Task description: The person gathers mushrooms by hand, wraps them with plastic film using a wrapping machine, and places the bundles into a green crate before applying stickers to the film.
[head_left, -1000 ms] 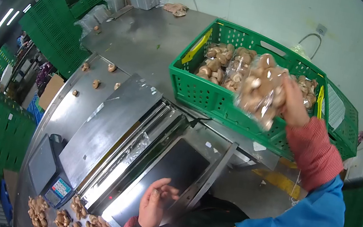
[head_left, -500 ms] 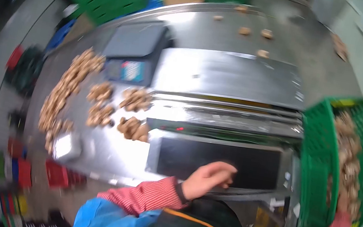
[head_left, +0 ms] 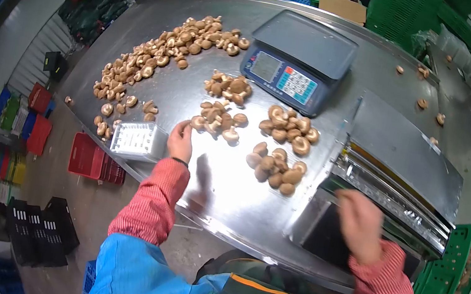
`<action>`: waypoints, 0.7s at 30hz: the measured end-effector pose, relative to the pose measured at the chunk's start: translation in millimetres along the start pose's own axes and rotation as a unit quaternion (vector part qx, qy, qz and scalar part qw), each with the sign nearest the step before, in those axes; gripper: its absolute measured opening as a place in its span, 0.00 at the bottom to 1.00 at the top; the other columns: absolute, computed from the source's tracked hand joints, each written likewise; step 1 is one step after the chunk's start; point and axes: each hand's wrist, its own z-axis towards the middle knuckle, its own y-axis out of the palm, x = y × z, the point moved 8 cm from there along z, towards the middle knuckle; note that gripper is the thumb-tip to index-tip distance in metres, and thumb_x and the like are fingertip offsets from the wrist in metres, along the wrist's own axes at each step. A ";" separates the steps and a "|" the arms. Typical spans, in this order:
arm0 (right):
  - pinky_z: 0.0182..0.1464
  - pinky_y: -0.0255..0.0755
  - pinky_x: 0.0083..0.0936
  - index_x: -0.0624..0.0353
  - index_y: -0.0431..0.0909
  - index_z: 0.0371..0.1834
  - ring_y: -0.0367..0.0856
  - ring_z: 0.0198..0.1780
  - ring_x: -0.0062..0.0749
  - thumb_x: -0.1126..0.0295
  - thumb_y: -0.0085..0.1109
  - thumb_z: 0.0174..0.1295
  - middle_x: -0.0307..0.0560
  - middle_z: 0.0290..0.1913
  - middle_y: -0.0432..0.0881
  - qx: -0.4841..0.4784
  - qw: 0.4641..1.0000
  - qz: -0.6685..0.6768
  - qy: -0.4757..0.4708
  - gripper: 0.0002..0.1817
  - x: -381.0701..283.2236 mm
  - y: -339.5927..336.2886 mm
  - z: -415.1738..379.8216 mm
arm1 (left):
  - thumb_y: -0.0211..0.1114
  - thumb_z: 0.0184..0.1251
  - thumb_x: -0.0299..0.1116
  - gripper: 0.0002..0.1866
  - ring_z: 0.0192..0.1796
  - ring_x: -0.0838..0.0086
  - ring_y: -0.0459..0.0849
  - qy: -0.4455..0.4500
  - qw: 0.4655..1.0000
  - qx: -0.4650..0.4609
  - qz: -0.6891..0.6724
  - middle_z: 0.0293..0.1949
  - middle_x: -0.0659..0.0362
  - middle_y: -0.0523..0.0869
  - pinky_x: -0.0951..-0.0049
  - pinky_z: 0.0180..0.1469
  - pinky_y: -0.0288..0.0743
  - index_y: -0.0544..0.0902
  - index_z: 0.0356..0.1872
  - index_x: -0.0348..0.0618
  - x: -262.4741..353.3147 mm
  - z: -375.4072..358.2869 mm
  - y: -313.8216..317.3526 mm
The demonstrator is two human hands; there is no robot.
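My left hand [head_left: 180, 140] is over the steel table, thumb and forefinger slightly apart, fingertips right at the edge of a small pile of brown mushrooms [head_left: 215, 119]. Just left of it stands a clear plastic tray [head_left: 139, 139], apparently a stack. My right hand [head_left: 358, 224], smeared by motion, is above the dark plate [head_left: 321, 234] of a wrapping machine [head_left: 395, 169]; its fingers look curled. Three more small mushroom piles lie nearby: one behind [head_left: 228, 86], one to the right [head_left: 289, 128], and one nearer me [head_left: 276, 168].
A long heap of mushrooms [head_left: 164, 52] spreads over the table's left side. Behind the piles sits a digital scale [head_left: 301, 58]. On the right is a green crate [head_left: 437, 271] with brownish contents. Several loose mushrooms [head_left: 422, 104] lie at the far right. A red crate [head_left: 88, 159] stands on the floor.
The view has swung left. My right hand has come out of the green crate to the machine's plate. My left hand has moved from over that plate to the mushroom pile.
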 end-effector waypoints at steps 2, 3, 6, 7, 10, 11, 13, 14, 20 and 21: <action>0.35 0.74 0.35 0.64 0.77 0.37 0.82 0.33 0.47 0.71 0.54 0.61 0.54 0.29 0.80 -0.080 0.996 0.011 -0.032 0.07 -24.0 80.8 46.0 | 0.58 0.67 0.34 0.15 0.39 0.73 0.84 0.036 0.986 -0.001 0.163 0.41 0.52 0.86 0.72 0.42 0.77 0.81 0.51 0.39 -31.7 41.7 -10.5; 0.32 0.73 0.37 0.64 0.75 0.35 0.81 0.31 0.49 0.71 0.53 0.62 0.54 0.28 0.80 -0.119 0.989 0.092 0.012 0.07 -37.0 114.0 68.1 | 0.58 0.66 0.34 0.15 0.40 0.72 0.84 0.008 0.988 -0.042 0.151 0.41 0.52 0.87 0.72 0.44 0.77 0.81 0.51 0.39 -50.9 57.5 -3.4; 0.40 0.72 0.44 0.66 0.78 0.38 0.80 0.36 0.56 0.69 0.53 0.60 0.62 0.31 0.81 -0.167 0.985 -0.034 0.009 0.11 -11.6 225.9 123.8 | 0.57 0.66 0.35 0.17 0.42 0.70 0.84 -0.069 0.970 -0.180 0.149 0.41 0.52 0.87 0.73 0.47 0.76 0.81 0.51 0.39 -75.8 87.8 24.3; 0.41 0.73 0.44 0.68 0.78 0.35 0.81 0.39 0.55 0.71 0.53 0.60 0.62 0.33 0.81 -0.175 0.982 -0.054 0.046 0.09 -1.7 253.3 139.7 | 0.57 0.65 0.36 0.17 0.42 0.71 0.84 -0.060 0.962 -0.211 0.159 0.41 0.52 0.87 0.73 0.46 0.76 0.82 0.51 0.39 -76.3 91.4 34.6; 0.45 0.73 0.42 0.69 0.79 0.35 0.81 0.44 0.54 0.74 0.52 0.58 0.64 0.38 0.81 -0.227 0.955 -0.074 0.177 0.09 22.2 308.2 164.2 | 0.58 0.65 0.36 0.17 0.38 0.75 0.84 -0.042 0.945 -0.284 0.156 0.39 0.54 0.87 0.75 0.42 0.76 0.82 0.50 0.39 -86.3 99.8 58.8; 0.46 0.74 0.41 0.70 0.79 0.36 0.81 0.46 0.53 0.74 0.52 0.58 0.64 0.40 0.81 -0.248 0.940 -0.074 0.224 0.09 31.6 320.8 164.4 | 0.59 0.65 0.36 0.17 0.38 0.75 0.83 -0.052 0.940 -0.309 0.133 0.38 0.54 0.87 0.75 0.41 0.76 0.82 0.50 0.38 -91.9 100.7 64.1; 0.41 0.75 0.38 0.71 0.78 0.37 0.81 0.41 0.51 0.75 0.50 0.59 0.64 0.37 0.81 -0.216 0.943 -0.067 0.245 0.10 37.0 329.3 168.0 | 0.60 0.64 0.34 0.17 0.36 0.76 0.82 -0.075 0.928 -0.354 0.088 0.36 0.56 0.86 0.76 0.40 0.76 0.81 0.51 0.38 -91.6 97.4 70.2; 0.33 0.76 0.37 0.72 0.77 0.35 0.83 0.33 0.48 0.76 0.49 0.59 0.64 0.32 0.81 -0.182 0.953 -0.072 0.229 0.09 42.1 333.9 169.2 | 0.61 0.63 0.31 0.16 0.33 0.78 0.80 -0.101 0.920 -0.369 0.083 0.33 0.58 0.84 0.77 0.37 0.75 0.80 0.50 0.38 -88.8 93.9 70.0; 0.20 0.75 0.35 0.74 0.73 0.33 0.82 0.18 0.41 0.77 0.46 0.58 0.59 0.21 0.80 -0.126 0.966 -0.038 0.221 0.08 69.8 350.4 166.3 | 0.61 0.60 0.28 0.11 0.26 0.79 0.78 -0.075 0.921 -0.377 0.059 0.28 0.59 0.81 0.79 0.29 0.73 0.78 0.44 0.37 -80.3 82.1 60.2; 0.19 0.74 0.34 0.74 0.73 0.33 0.81 0.18 0.39 0.77 0.47 0.58 0.58 0.21 0.79 -0.124 0.971 -0.043 0.200 0.08 61.3 341.0 167.9 | 0.61 0.59 0.27 0.11 0.25 0.79 0.78 -0.054 0.924 -0.372 0.064 0.28 0.59 0.81 0.79 0.28 0.73 0.78 0.44 0.37 -66.3 80.9 54.6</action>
